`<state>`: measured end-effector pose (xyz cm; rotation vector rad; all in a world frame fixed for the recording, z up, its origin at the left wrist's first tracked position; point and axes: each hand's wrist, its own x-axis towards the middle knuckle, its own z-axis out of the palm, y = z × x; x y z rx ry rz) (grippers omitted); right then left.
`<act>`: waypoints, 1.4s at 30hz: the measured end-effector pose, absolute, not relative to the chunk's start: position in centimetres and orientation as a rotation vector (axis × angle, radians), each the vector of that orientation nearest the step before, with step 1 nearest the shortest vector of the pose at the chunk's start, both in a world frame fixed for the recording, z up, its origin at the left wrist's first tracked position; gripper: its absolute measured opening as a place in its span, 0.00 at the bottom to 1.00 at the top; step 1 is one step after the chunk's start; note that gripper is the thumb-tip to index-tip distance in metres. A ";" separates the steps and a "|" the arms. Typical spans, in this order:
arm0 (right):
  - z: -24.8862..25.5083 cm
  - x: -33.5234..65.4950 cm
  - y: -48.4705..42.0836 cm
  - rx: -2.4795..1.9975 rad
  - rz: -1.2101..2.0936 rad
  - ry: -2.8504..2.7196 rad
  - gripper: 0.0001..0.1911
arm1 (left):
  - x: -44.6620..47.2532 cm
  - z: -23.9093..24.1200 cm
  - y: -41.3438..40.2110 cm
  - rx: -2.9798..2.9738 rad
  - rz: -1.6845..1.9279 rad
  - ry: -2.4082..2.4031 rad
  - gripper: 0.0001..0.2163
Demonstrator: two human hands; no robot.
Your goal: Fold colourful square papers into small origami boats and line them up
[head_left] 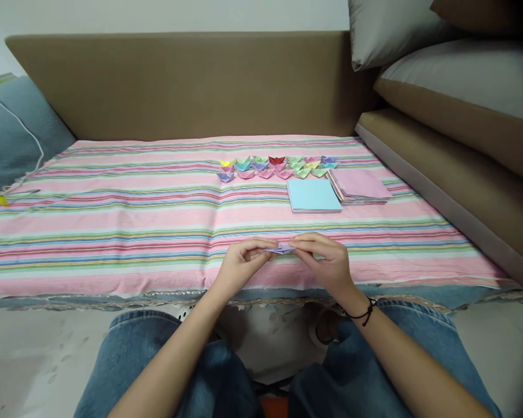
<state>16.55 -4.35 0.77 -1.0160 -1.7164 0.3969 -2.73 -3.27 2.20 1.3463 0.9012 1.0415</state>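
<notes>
Between my hands is a small folded purple paper [281, 249], pinched at both ends. My left hand [246, 259] grips its left tip between thumb and fingers. At the other tip, my right hand [325, 260] pinches it the same way. The paper is held just above the striped cloth [126, 220], near its front edge. Beyond it lie a stack of light blue square paper [314, 195] and a looser stack with a pink sheet on top [361, 183]. Several folded paper boats [265, 173] in many colours stand in rows behind the stacks.
A brown backrest [192, 87] closes off the far side. Cushions and pillows [457, 87] are piled at the right. At the far left, a white cable [30, 132] runs over a blue-grey cushion [9, 145]. My knees are below the front edge.
</notes>
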 end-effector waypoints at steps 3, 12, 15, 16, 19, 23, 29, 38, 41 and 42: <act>0.7 16.5 -4.4 -0.942 0.342 -1.720 0.09 | -2.7 2.6 -3.4 1.348 1.058 0.930 0.08; 0.3 15.8 -4.4 -0.830 0.286 -1.806 0.17 | -1.9 1.2 -3.7 1.203 1.137 0.844 0.15; 0.3 15.5 -4.4 -0.815 0.315 -1.796 0.18 | -1.6 1.4 -4.1 1.251 1.039 0.783 0.22; 0.2 15.4 -4.4 -0.811 0.333 -1.798 0.18 | -1.5 1.5 -4.3 1.257 1.004 0.770 0.26; 0.1 15.4 -4.4 -0.809 0.406 -1.805 0.17 | -1.4 1.6 -4.5 1.228 0.967 0.774 0.33; -0.2 15.2 -4.5 -0.919 0.721 -1.643 0.13 | -1.2 1.5 -4.4 1.095 1.049 0.889 0.31; -0.8 14.3 -4.6 -1.032 1.290 -1.321 0.11 | -1.2 1.1 -4.2 0.864 1.118 0.977 0.30; -0.3 14.9 -4.1 -1.056 1.227 -1.340 0.09 | -0.9 0.7 -4.6 1.207 1.145 1.040 0.21; -0.3 15.1 -4.1 -1.064 1.232 -1.418 0.09 | -1.1 0.6 -4.4 1.380 1.148 1.086 0.19; -0.4 15.2 -4.1 -1.072 1.229 -1.401 0.09 | -1.2 0.7 -4.4 1.407 1.132 1.076 0.18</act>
